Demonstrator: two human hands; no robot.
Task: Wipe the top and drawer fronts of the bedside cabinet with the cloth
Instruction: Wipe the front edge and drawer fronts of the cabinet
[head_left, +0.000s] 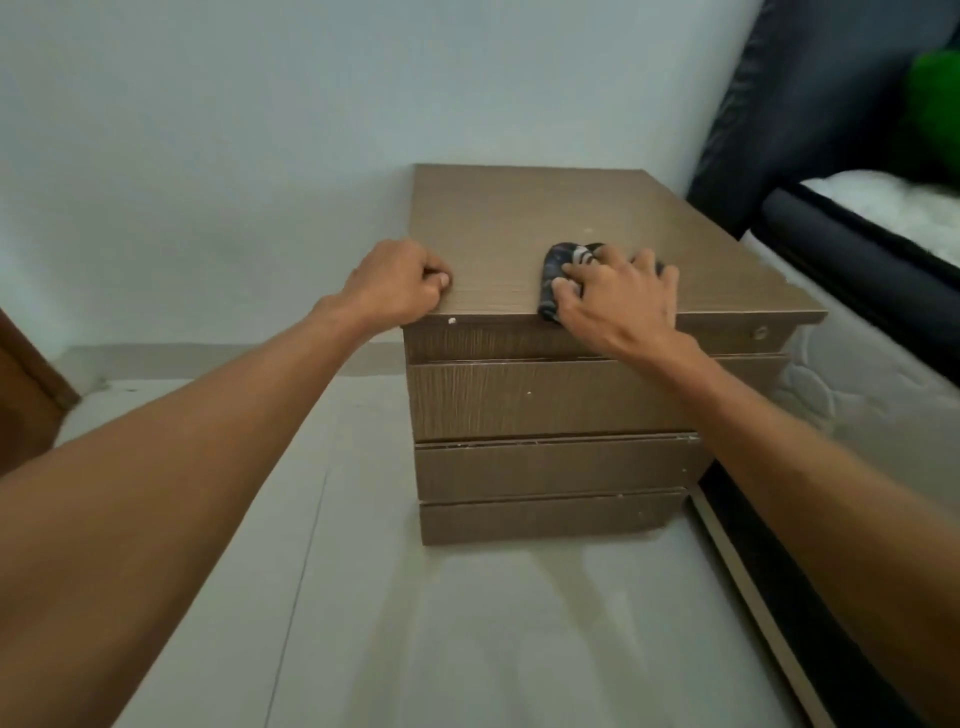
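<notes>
The brown wooden bedside cabinet (519, 223) stands on the floor against the wall, with three drawer fronts (545, 400) facing me. A dark patterned cloth (556, 270) lies bunched on the front part of the top, hanging slightly over the front edge. My right hand (618, 296) presses down on the cloth, fingers spread over it. My left hand (400, 283) rests at the front left corner of the top, fingers curled over the left edge.
A bed with a dark padded frame (831, 244) and white mattress (857, 405) stands right of the cabinet. A green object (935, 114) lies on the bed. A pale wall (260, 156) is behind, and a brown door edge (26, 384) shows at far left.
</notes>
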